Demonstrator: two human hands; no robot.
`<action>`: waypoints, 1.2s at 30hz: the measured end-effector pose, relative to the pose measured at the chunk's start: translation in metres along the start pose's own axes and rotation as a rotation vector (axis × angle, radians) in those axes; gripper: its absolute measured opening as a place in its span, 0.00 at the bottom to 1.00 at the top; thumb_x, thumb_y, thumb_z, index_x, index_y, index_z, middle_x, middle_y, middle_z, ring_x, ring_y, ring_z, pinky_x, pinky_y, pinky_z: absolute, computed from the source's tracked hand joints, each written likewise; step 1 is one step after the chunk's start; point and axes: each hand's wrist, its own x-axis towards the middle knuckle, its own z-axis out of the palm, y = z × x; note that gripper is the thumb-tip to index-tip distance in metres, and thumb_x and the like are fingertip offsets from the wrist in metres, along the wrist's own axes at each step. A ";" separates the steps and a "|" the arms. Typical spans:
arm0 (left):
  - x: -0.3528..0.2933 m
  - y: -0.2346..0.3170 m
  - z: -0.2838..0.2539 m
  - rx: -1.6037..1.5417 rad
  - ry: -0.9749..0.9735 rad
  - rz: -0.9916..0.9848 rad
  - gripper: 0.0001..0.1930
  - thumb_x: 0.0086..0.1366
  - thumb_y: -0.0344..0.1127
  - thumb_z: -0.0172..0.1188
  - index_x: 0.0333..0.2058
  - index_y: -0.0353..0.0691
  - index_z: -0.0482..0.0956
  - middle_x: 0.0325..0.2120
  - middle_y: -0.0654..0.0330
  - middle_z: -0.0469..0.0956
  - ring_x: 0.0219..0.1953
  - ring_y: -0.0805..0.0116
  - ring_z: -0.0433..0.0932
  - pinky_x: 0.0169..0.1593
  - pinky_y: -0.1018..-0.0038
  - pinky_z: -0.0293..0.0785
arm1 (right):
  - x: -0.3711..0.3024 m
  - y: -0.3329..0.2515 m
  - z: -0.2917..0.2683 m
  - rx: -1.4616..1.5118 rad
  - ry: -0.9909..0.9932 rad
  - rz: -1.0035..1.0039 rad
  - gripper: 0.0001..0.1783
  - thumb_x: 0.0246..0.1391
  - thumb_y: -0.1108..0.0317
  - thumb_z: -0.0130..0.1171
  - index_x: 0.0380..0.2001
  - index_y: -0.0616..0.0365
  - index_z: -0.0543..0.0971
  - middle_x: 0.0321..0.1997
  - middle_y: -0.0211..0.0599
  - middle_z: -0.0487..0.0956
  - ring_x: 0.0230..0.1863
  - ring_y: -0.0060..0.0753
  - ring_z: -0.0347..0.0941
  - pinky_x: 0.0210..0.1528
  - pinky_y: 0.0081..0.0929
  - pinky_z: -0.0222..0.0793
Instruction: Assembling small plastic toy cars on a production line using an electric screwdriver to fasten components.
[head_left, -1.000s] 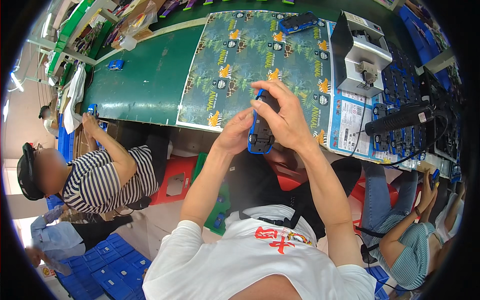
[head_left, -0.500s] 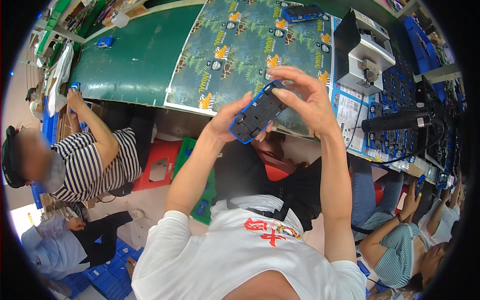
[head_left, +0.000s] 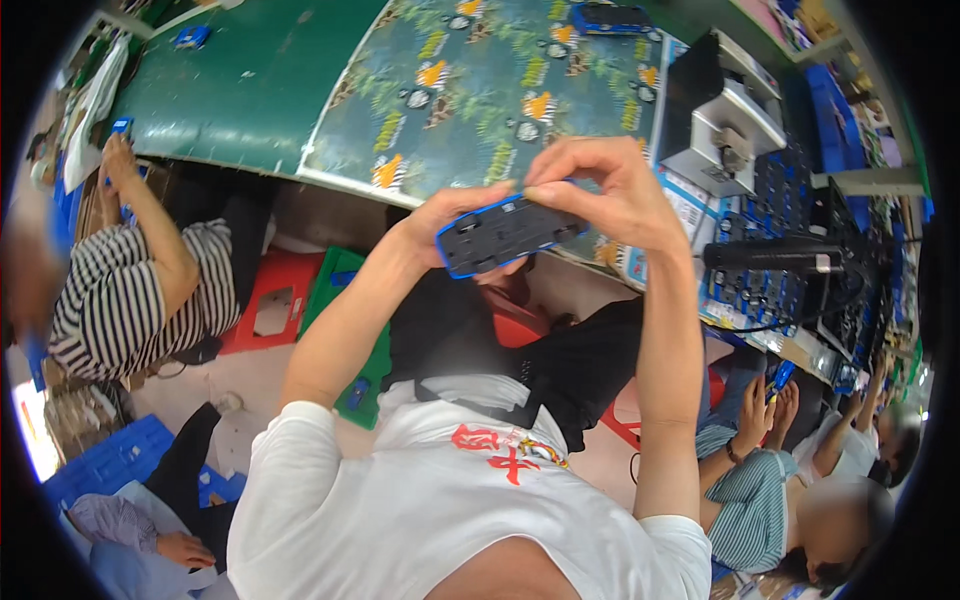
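Blue toy car [head_left: 490, 242] is held up in front of the torso, just off the table's near edge, tilted, black underside facing the cam; small pale mark on the base, too tiny to read. L hand [head_left: 440, 222] is clamped on its L end, thumb along the upper edge, fingertips showing below. R hand [head_left: 625, 195] has thumb & forefinger tips close tog. at the upper edge; can't tell if they grip it. Beyond: patterned sheet [head_left: 450, 110] w/ leaves, orange animal prints & yellow-green lettering, blurred; 2nd blue car [head_left: 610, 18] at its far edge. To R: silver-and-black device [head_left: 725, 125], white-and-blue printed sheet [head_left: 684, 212] w/ fine print, black cylindrical tool [head_left: 765, 257] w/ pale label, rows of blue-and-black cars [head_left: 775, 195]. White T-shirt [head_left: 440, 500] has red characters. Co-worker in green stripes [head_left: 750, 505], at R, holds a blue item [head_left: 781, 377].
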 end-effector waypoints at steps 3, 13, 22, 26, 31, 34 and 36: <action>0.005 -0.003 0.001 -0.023 0.064 0.033 0.30 0.73 0.58 0.41 0.50 0.32 0.73 0.31 0.40 0.80 0.22 0.57 0.80 0.23 0.69 0.74 | -0.009 0.002 0.003 -0.073 0.114 -0.009 0.09 0.51 0.75 0.67 0.36 0.64 0.83 0.40 0.38 0.83 0.43 0.26 0.78 0.46 0.25 0.74; -0.012 0.011 0.047 0.591 0.680 0.386 0.23 0.68 0.48 0.58 0.54 0.37 0.74 0.45 0.53 0.79 0.46 0.64 0.80 0.48 0.68 0.78 | -0.045 0.028 0.019 0.340 0.499 0.022 0.12 0.55 0.78 0.65 0.43 0.68 0.82 0.40 0.38 0.83 0.40 0.23 0.79 0.47 0.21 0.76; -0.015 -0.005 0.081 1.788 0.762 0.705 0.29 0.43 0.34 0.77 0.46 0.36 0.78 0.41 0.51 0.80 0.40 0.54 0.80 0.42 0.67 0.78 | -0.060 0.015 0.024 0.237 0.548 -0.011 0.12 0.55 0.78 0.64 0.44 0.68 0.81 0.42 0.40 0.84 0.39 0.21 0.79 0.46 0.20 0.76; -0.016 -0.004 0.084 1.964 0.739 0.797 0.28 0.41 0.36 0.77 0.43 0.38 0.80 0.35 0.54 0.83 0.35 0.56 0.82 0.39 0.68 0.78 | -0.063 0.012 0.025 0.240 0.563 0.007 0.13 0.55 0.78 0.64 0.44 0.68 0.81 0.42 0.41 0.84 0.39 0.21 0.79 0.47 0.21 0.76; -0.012 -0.003 0.083 2.100 0.716 0.867 0.28 0.41 0.39 0.77 0.44 0.38 0.81 0.35 0.55 0.83 0.34 0.57 0.83 0.38 0.67 0.78 | -0.063 0.010 0.023 0.246 0.585 -0.012 0.13 0.55 0.78 0.64 0.45 0.68 0.81 0.42 0.40 0.83 0.40 0.22 0.79 0.48 0.22 0.75; -0.010 -0.002 0.082 2.146 0.691 0.910 0.28 0.42 0.41 0.77 0.44 0.37 0.81 0.35 0.55 0.84 0.34 0.57 0.83 0.42 0.64 0.80 | -0.065 0.010 0.025 0.262 0.603 0.027 0.12 0.55 0.79 0.65 0.43 0.70 0.81 0.41 0.39 0.83 0.39 0.21 0.78 0.43 0.18 0.75; -0.010 -0.002 0.081 2.153 0.678 0.924 0.28 0.42 0.41 0.76 0.44 0.37 0.81 0.35 0.55 0.84 0.34 0.57 0.84 0.44 0.62 0.81 | -0.062 0.011 0.027 0.257 0.619 0.019 0.13 0.55 0.77 0.64 0.44 0.68 0.81 0.41 0.39 0.84 0.39 0.20 0.78 0.46 0.20 0.75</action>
